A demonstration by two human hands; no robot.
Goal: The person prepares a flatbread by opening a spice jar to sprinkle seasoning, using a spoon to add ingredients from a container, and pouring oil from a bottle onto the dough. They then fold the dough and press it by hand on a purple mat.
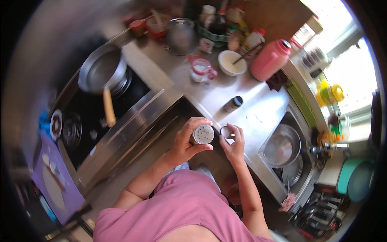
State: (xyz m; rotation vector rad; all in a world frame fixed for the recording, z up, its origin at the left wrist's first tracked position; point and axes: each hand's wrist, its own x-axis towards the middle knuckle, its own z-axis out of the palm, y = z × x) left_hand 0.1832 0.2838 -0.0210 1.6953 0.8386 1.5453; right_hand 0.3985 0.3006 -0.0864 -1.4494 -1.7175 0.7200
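Note:
My left hand is wrapped round a shaker jar, whose pale top with several small holes faces up. Close to its right, my right hand pinches a small round cap between thumb and fingers, apart from the jar. Both hands are in front of the counter's edge. Beyond them on the steel counter stands a small dark-capped bottle. The jar's contents are hidden.
A pan with a wooden handle sits on the black stove at left. A pink-lidded jar, a white bowl and a pink thermos stand at the back. Pots lie in the sink at right.

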